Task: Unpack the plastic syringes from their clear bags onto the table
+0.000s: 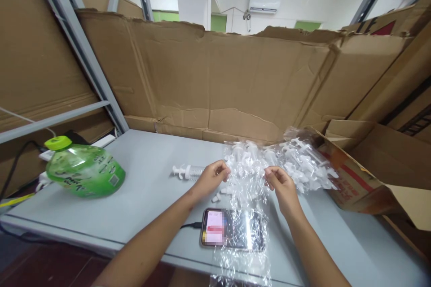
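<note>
The left hand (218,172) and right hand (280,182), nearly closed, seemed to pinch the clear plastic bag (247,195) at nine and three o'clock. Stretching toward six, it looked light, limp and slippery, best taken by its edges.

A green bottle (85,172) with a yellow-green cap (58,143) is located at the left end of the grey table (148,154). A phone (216,228) with a lit screen lies near the front edge; a black cable (191,225) enters its left end. A tall cardboard sheet (208,76), torn along the top, runs behind the table. A grey metal post (82,54) rises at left. Beyond the sheet, I see a white air conditioner (264,4) mounted high on the far wall (303,9).
</note>
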Demonstrator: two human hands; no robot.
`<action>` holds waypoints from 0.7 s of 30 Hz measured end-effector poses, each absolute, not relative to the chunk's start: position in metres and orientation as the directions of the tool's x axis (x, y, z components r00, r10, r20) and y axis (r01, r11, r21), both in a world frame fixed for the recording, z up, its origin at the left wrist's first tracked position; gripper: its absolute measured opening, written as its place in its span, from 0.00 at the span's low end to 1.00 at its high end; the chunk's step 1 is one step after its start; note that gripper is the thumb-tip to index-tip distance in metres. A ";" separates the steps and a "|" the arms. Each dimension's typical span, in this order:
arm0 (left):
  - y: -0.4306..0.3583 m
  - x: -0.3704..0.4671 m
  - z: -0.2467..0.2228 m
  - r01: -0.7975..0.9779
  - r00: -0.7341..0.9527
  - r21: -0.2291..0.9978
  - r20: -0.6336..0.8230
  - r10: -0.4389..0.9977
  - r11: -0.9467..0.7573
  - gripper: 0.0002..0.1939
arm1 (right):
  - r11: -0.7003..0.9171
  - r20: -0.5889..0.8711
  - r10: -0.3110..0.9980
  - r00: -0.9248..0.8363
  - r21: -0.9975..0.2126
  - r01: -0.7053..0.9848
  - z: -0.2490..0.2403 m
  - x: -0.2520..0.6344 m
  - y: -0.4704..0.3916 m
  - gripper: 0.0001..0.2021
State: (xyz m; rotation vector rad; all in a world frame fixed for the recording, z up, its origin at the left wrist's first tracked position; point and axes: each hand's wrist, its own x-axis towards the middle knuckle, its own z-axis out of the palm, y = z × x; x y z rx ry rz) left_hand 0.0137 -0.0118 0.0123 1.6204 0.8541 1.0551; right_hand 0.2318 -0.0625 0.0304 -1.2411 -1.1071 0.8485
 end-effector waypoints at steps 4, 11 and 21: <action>-0.011 0.014 0.012 0.036 0.391 0.961 0.239 0.889 -0.274 0.12 | 0.160 0.176 0.944 0.280 -0.984 0.079 0.031 0.231 -0.063 0.11; -0.013 0.016 0.013 0.014 0.319 0.968 0.234 0.918 -0.251 0.12 | 0.187 0.218 0.924 0.314 -0.974 0.125 0.032 0.230 -0.063 0.11; -0.007 0.013 0.013 -0.028 0.274 0.967 0.249 0.929 -0.252 0.13 | 0.113 0.133 0.971 0.197 -0.988 0.107 0.033 0.224 -0.064 0.14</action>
